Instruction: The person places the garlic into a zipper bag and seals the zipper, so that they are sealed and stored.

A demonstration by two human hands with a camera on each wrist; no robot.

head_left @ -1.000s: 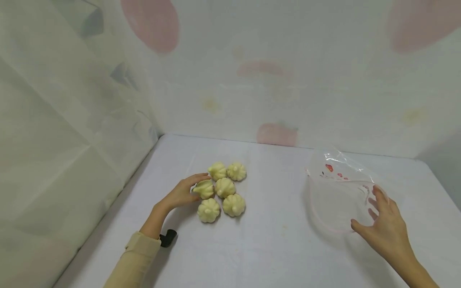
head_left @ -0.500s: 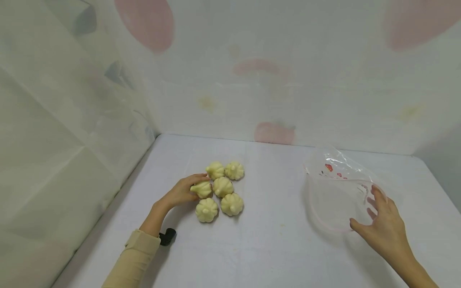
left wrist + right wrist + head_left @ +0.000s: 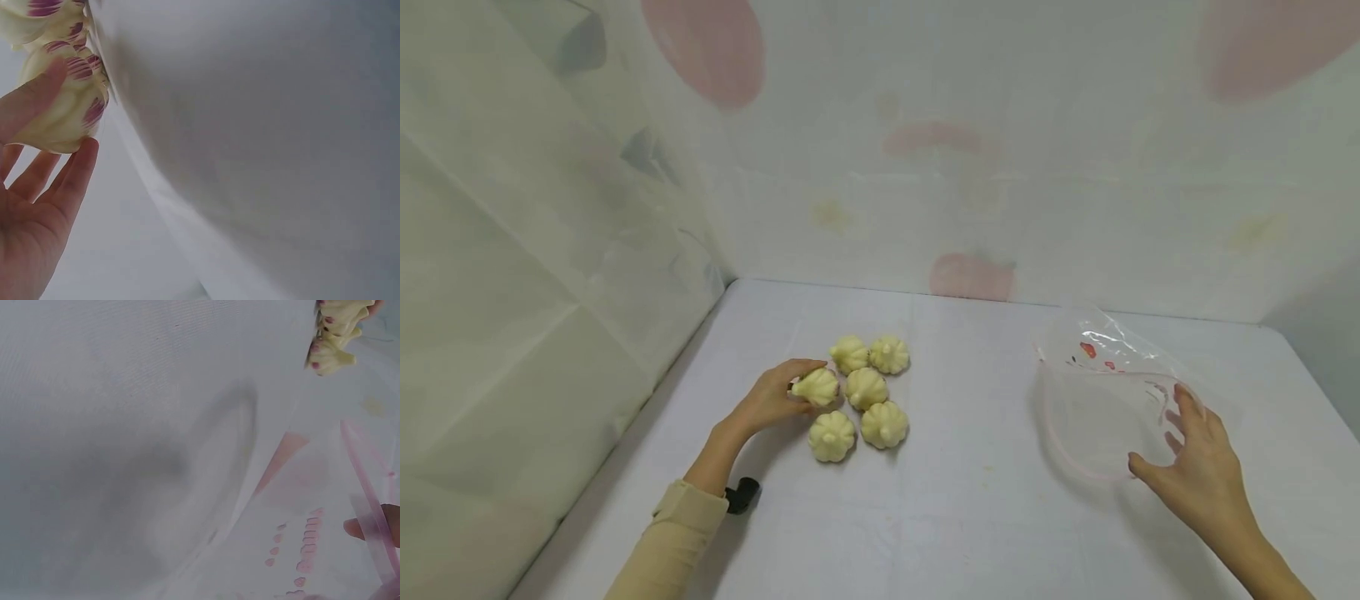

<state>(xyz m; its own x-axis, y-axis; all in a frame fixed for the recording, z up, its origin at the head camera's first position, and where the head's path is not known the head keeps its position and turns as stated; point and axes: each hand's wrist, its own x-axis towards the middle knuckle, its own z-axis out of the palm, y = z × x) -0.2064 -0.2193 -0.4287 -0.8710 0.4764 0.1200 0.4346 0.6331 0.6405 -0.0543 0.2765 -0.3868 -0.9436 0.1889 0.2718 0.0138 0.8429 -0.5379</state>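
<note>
In the head view my left hand (image 3: 775,397) holds a pale garlic bulb (image 3: 817,387) between thumb and fingers, its stem toward the palm. Purple streaks show on this garlic bulb (image 3: 65,103) in the left wrist view, with the thumb over one side and fingertips against the other. Several more garlic bulbs (image 3: 884,425) sit close together beside it. On the right, my right hand (image 3: 1210,467) has thumb and fingers spread at the mouth of a clear plastic bag (image 3: 1097,417) with a pink rim. The mouth gapes, and a fingertip (image 3: 355,529) overlaps the pink strip in the right wrist view.
A white cloth covers the table (image 3: 962,517), and a pale printed sheet (image 3: 865,225) hangs behind it. Another sheet (image 3: 535,333) rises along the left side. A small black object (image 3: 742,496) juts out at the left cuff.
My left hand has drawn its garlic bulb slightly up and left, apart from the neighbouring bulbs. The right hand and the bag stay almost still.
</note>
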